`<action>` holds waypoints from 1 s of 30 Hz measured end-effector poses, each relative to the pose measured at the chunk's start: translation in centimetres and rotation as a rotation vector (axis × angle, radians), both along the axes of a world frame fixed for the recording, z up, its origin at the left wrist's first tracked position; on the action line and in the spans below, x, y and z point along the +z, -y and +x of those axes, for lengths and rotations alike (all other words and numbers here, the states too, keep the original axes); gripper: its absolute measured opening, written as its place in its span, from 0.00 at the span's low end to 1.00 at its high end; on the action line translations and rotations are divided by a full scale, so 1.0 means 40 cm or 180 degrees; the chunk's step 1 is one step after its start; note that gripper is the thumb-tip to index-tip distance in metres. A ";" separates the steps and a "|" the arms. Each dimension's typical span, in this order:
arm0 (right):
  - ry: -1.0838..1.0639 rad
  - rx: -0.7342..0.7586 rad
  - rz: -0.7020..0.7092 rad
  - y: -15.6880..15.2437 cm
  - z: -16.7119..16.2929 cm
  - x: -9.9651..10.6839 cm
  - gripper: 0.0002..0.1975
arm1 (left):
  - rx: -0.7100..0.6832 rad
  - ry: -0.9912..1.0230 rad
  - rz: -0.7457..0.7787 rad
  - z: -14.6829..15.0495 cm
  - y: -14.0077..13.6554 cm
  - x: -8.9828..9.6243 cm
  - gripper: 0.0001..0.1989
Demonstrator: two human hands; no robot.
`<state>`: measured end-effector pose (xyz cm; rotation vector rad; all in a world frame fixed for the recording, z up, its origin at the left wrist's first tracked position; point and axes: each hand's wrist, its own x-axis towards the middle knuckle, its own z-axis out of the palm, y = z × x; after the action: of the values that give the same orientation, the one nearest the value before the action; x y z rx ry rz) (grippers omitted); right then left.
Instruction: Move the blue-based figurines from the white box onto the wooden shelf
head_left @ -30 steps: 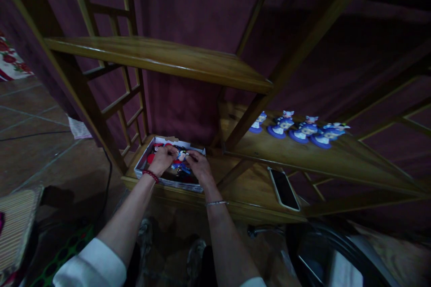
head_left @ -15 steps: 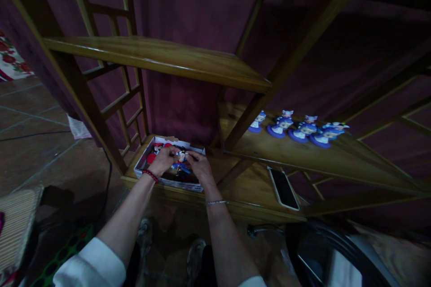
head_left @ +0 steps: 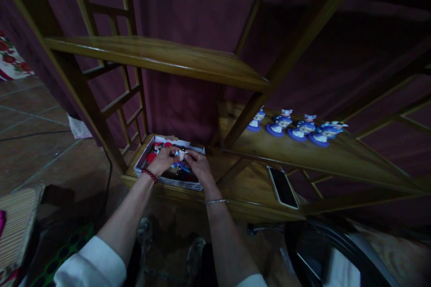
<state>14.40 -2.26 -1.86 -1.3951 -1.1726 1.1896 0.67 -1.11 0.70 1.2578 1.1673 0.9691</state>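
Both of my hands are over a shallow white cardboard box (head_left: 141,164) on the lowest shelf. My left hand (head_left: 163,160), with a red bead bracelet at the wrist, pinches one side of a small figurine (head_left: 182,155). My right hand (head_left: 200,163), with a thin silvery bracelet on the wrist, grips the other side. The figurine is pale with dark and blue parts; its details are too small to make out. In the box below lie red round pieces (head_left: 151,157) and a blue figurine part (head_left: 182,168). My fingers hide part of the contents.
Several blue and white figurines on round blue bases (head_left: 301,131) stand on the middle shelf (head_left: 269,152) at right. A phone (head_left: 283,187) lies on the lower shelf. The upper shelf (head_left: 161,56) overhangs the box. A black chair (head_left: 323,251) is at lower right.
The figurine has turned or shifted very slightly between my fingers. Both hands stay in nearly the same place over the box.
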 end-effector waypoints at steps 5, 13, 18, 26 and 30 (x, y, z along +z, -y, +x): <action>-0.0153 0.0039 -0.0022 0.007 -0.004 0.017 0.17 | -0.0016 0.0007 -0.0054 0.001 -0.004 -0.008 0.16; 0.0003 0.0026 0.0043 0.012 -0.002 0.022 0.17 | -0.0060 -0.0058 -0.0054 0.004 -0.006 -0.007 0.18; -0.0081 0.0078 0.0061 0.012 0.000 0.029 0.18 | -0.0059 -0.0074 -0.0153 0.005 0.003 0.009 0.19; -0.0338 0.0034 -0.0075 0.016 -0.002 0.041 0.19 | -0.0115 0.0028 -0.0176 0.007 0.006 0.013 0.18; -0.0404 -0.0012 -0.0163 0.018 -0.002 0.043 0.20 | -0.0160 0.0016 -0.0230 0.007 0.010 0.022 0.16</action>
<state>14.33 -2.97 -0.13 -1.3387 -1.0570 1.2942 0.97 -1.50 1.58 1.2208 1.1516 0.8851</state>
